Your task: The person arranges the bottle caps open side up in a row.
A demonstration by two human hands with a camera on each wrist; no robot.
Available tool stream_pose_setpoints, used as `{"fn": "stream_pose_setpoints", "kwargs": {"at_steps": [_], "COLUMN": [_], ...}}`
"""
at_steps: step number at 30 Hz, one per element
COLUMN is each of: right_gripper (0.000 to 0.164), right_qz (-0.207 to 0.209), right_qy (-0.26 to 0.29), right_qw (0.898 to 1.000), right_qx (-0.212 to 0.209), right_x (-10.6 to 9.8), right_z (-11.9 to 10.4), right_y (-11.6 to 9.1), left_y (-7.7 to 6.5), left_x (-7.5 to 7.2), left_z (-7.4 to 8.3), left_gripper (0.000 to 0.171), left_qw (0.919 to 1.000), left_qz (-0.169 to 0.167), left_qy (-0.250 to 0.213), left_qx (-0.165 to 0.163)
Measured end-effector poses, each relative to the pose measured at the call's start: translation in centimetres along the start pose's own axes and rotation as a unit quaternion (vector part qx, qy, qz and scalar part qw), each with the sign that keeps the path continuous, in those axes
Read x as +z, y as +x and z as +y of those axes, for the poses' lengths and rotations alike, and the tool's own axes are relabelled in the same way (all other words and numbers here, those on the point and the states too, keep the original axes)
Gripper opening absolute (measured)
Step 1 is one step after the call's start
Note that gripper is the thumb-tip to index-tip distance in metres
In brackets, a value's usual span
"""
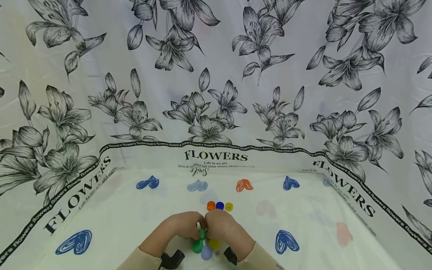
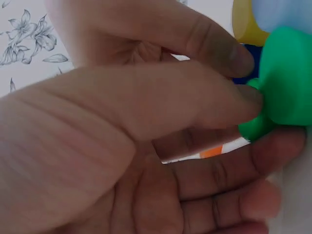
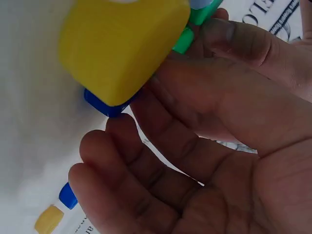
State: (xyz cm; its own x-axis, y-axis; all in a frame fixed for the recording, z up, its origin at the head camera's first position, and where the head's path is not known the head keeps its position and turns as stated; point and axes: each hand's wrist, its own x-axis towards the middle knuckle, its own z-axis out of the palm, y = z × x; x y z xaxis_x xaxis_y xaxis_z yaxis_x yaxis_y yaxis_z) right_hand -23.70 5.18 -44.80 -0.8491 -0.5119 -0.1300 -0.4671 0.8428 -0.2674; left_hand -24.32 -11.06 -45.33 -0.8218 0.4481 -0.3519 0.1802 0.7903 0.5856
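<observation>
Blue piece behind yellow: wrist views only. Left hand pinches green; right unclear.

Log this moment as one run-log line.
left hand: pinches small green piece | right hand: beside left hand, hold unclear | beyond hands: orange cap, blue cap, yellow cap in a row

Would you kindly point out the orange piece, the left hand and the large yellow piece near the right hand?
Orange piece (image 1: 210, 205): head view, middle of its visible surface.
Left hand (image 1: 187, 224): head view, back of the hand.
Large yellow piece (image 3: 117, 52): right wrist view, its broad side.
</observation>
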Motion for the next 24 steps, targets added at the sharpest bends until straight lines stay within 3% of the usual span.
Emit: {"fn": "stream_pose_setpoints", "kwargs": {"at_steps": [6,14,19,24], "right_gripper": [0.018,0.024,0.024,0.026], "right_qz": [-0.006,0.012,0.023,0.013], "right_qy": [-0.007,-0.021,-0.04,-0.045], "right_qw": [1.0,1.0,0.999,0.999], "right_qx": [0.018,-0.006,-0.01,-0.002], "right_x": [0.5,1.3,1.0,1.3], "right_z": [0.2,-0.4,-0.9,-0.5], "right_y": [0.5,0.8,0.8,0.6], "left_y": [0.4,0.1,0.1,0.3], "left_x": [0.0,-0.1,-0.3,0.9], "left_z": [-0.5,-1.0,-0.9,-1.1], "left_gripper": [0.022,0.026,0.024,0.019], "left_qw": [0.9994,0.9979,0.9993,0.998], "left_qz": [-0.004,0.009,0.029,0.054], "left_qy": [-0.031,-0.062,-0.025,0.009], "left_qx": [0.012,-0.014,0.002,0.031]}}
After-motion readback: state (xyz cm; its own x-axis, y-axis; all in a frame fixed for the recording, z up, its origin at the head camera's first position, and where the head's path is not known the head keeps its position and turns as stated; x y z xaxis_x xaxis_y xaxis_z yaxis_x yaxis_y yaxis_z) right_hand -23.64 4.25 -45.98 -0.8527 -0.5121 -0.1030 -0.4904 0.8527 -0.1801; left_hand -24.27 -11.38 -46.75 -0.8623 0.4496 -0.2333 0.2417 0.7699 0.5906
